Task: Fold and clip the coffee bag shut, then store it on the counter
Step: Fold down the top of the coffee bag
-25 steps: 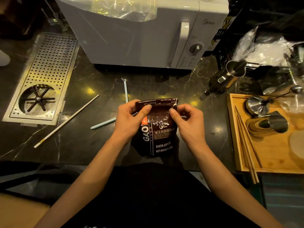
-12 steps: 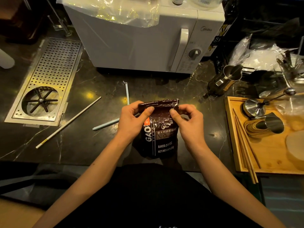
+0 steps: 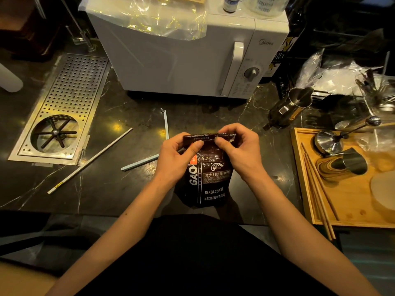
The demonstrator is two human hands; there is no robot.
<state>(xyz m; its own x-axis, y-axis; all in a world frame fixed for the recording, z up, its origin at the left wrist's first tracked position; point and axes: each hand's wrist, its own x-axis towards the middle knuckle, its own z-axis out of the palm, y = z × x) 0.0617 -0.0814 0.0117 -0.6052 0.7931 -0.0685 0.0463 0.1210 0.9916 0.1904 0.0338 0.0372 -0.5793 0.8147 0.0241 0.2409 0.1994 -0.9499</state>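
**Top edge turning over — fold underway**

The coffee bag point(image 3: 210, 174) stands upright on the dark table point(image 3: 119, 189), close to the near edge. The left hand point(image 3: 178, 159) and right hand point(image 3: 240, 150) each pinch a top corner. A second ago the mouth stood straight; now the right thumb has slid inward and the strip tips toward the person — the first fold is starting, I judge. The pale blue clip bar point(image 3: 141, 163) lies untouched just left, so clipping remains ahead.
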